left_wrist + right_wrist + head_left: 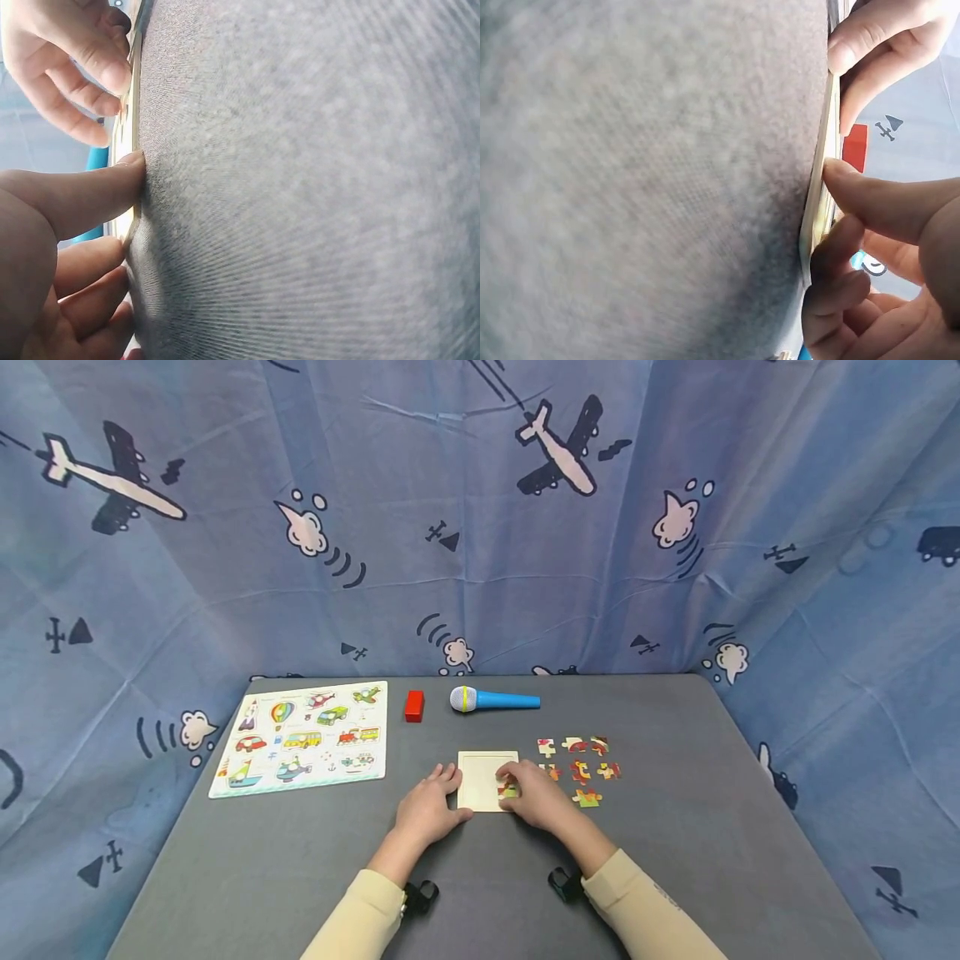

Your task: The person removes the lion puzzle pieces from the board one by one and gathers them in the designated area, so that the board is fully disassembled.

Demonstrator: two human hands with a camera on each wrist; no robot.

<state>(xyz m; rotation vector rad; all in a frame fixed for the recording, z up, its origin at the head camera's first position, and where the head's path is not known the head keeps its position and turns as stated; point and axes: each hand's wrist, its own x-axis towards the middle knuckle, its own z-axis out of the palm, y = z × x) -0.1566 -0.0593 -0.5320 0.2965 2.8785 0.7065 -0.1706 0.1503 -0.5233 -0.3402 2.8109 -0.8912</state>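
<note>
A square, pale wooden puzzle tray (477, 783) lies on the table between both hands. My left hand (429, 808) rests at its left side, fingers spread, with the thumb touching the near left corner. At the tray's lower right, my right hand (537, 795) holds a small green and red jigsaw piece (509, 789) between thumb and curled index finger, low over the tray; the hand covers part of this piece. Several loose jigsaw pieces (581, 771) lie just right of the tray, some partly behind the right hand. In the right wrist view, the right thumb (844, 171) is right at the tray's edge.
A white picture board (315, 787) with printed vehicles lies at the back left. Beside it stands a red block (414, 707), then a toy microphone (504, 701) with a blue handle. A patterned blue curtain (480, 527) hangs behind the grey table (300, 877).
</note>
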